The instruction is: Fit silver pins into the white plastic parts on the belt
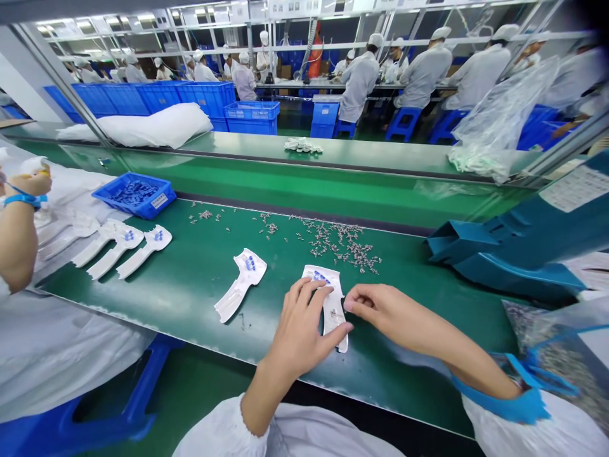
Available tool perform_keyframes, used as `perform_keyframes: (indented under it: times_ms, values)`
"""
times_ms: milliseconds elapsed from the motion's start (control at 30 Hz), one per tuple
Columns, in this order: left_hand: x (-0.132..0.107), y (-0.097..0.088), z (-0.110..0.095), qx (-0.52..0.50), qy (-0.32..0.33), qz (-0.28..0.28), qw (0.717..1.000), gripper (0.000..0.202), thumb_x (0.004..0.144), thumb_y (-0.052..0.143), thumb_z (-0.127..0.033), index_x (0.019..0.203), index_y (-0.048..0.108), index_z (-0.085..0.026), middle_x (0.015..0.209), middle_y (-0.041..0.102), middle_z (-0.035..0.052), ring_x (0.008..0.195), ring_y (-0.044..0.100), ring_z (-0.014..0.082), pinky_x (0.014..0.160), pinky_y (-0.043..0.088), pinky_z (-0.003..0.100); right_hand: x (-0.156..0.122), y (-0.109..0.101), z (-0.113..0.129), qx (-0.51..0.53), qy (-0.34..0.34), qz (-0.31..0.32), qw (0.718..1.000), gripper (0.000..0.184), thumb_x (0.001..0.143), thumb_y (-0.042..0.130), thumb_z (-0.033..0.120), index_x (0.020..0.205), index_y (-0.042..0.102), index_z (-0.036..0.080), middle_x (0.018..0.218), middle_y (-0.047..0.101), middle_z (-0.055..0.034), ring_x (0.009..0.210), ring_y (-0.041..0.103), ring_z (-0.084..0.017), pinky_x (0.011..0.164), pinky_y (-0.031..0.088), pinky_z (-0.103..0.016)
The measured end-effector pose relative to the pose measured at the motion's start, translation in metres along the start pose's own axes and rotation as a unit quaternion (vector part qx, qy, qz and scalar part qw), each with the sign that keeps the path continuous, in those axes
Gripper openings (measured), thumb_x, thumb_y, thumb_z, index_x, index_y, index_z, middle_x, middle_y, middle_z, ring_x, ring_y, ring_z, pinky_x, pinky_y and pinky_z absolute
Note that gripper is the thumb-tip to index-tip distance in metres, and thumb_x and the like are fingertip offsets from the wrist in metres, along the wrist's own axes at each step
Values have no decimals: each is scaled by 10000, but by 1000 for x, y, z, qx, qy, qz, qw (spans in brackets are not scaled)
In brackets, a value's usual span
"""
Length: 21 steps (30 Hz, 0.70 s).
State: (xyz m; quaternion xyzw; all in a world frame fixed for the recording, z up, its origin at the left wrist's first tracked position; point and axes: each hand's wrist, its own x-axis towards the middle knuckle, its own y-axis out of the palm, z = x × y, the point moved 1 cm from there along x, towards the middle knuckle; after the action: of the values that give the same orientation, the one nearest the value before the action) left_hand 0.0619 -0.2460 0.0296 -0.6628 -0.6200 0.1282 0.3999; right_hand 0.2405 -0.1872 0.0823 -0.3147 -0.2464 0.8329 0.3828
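On the green bench in front of me lies a white curved plastic shell point(335, 315) with blue pieces at its wide end and a few small metal parts in its narrow part. Over its left side my left hand point(299, 324) is spread, fingertips on or just above the blue pieces and thumb across the narrow end. My right hand point(375, 301) is closed in a pinch at the shell's right edge; whatever its fingertips hold is hidden. Left of my hands rests a second white shell point(243, 279), also with blue pieces. Small loose metal parts point(345, 244) are scattered behind the shells.
A blue tray point(137, 195) of small blue pieces stands at the back left, near several more white shells point(147, 251). A co-worker's arm point(19, 235) is at far left. Teal bins point(504, 254) and a bag of small metal parts point(556, 368) are at right.
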Motion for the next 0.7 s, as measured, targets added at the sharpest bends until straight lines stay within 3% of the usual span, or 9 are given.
perform_keyframes:
  times_ms: [167,467,567,700]
  values:
    - [0,5,2,42,-3,48,998,676,794,746,-523,1341,452,-258,1448,483,100,1414,333,342,1112,358,557,5,10,-2,-32,2,32,999,304,963,458,387,823,660,207,759,678,-36,646,550,-175,571,344,-276]
    - [1,6,4,51,-2,46,998,689,779,760,-523,1337,453,-263,1446,484,97,1410,341,348,1110,364,552,11,16,-10,-69,-7,3,998,217,971,445,358,872,589,230,859,696,-46,782,620,-211,622,368,-288]
    - [1,6,3,50,-4,44,998,686,779,759,-525,1332,457,-253,1440,491,94,1405,343,343,1105,372,541,14,17,-13,-23,5,-2,1000,106,941,504,339,907,508,239,814,688,-18,742,631,-194,615,402,-280]
    - [2,7,3,51,-10,38,998,654,782,762,-503,1311,471,-253,1432,499,96,1396,355,345,1087,386,546,15,20,-17,115,37,12,993,191,901,581,365,921,438,240,726,671,12,624,642,-167,562,475,-273]
